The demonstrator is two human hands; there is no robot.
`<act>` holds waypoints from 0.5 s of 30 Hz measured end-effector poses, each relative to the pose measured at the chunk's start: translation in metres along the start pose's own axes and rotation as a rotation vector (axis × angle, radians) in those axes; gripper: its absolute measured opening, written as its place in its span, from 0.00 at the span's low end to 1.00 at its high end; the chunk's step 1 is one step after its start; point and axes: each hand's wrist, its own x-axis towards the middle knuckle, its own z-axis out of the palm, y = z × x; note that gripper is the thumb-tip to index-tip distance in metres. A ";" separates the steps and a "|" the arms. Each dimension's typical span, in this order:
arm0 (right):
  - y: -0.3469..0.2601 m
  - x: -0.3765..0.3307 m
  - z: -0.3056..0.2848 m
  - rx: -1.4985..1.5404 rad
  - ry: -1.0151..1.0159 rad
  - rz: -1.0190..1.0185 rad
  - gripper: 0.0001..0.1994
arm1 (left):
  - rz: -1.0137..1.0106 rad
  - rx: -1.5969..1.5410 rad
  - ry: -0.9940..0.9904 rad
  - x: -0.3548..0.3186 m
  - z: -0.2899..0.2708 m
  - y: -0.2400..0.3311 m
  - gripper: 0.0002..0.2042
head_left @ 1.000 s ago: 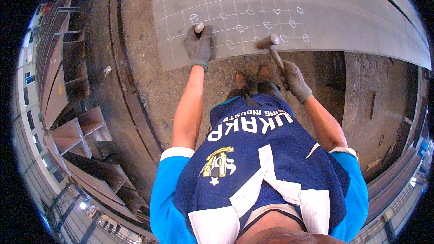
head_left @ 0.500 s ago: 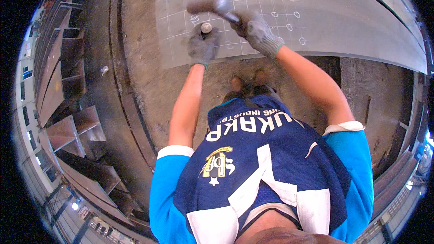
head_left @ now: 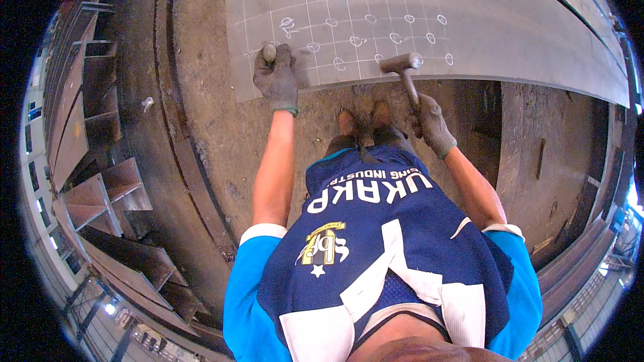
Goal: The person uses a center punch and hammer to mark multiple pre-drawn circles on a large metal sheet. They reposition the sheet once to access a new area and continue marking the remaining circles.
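My left hand (head_left: 276, 82) wears a grey knit glove and is closed round a steel punch (head_left: 269, 52). Only the punch's round top end shows; its lower part is hidden by the fingers. That hand is at the near left part of a grey metal plate (head_left: 516, 43), marked with white chalk lines and small circles. In my gloved right hand (head_left: 435, 127) is a hammer (head_left: 400, 62), gripped by its handle. The hammer's head is over the plate's near edge, apart from the punch, while the hand is nearer my body than the plate.
Below the plate lies a brown, dirty floor (head_left: 208, 87), where my feet (head_left: 380, 112) stand. A long steel beam (head_left: 164, 60) runs along the left. Welded steel sections (head_left: 100, 194) stand farther left. A small pale scrap (head_left: 147, 103) lies on the floor.
My left hand has shifted left along the plate with the punch. My right hand has drawn the hammer back toward my body and to the right, away from the punch.
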 end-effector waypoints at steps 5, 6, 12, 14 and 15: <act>0.023 -0.007 -0.013 0.174 0.123 0.209 0.17 | -0.087 0.146 -0.074 -0.015 -0.005 0.007 0.09; 0.029 -0.006 -0.012 0.248 0.147 0.247 0.17 | -0.106 0.137 -0.102 -0.016 -0.005 0.008 0.08; 0.028 -0.008 -0.002 0.573 0.153 0.300 0.16 | -0.208 0.120 -0.171 -0.030 0.009 0.018 0.08; 0.023 -0.008 0.004 0.530 0.189 0.327 0.16 | -0.236 0.089 -0.180 -0.029 0.008 0.012 0.07; 0.021 -0.008 0.007 0.508 0.207 0.341 0.16 | -0.246 0.095 -0.190 -0.028 0.006 0.009 0.07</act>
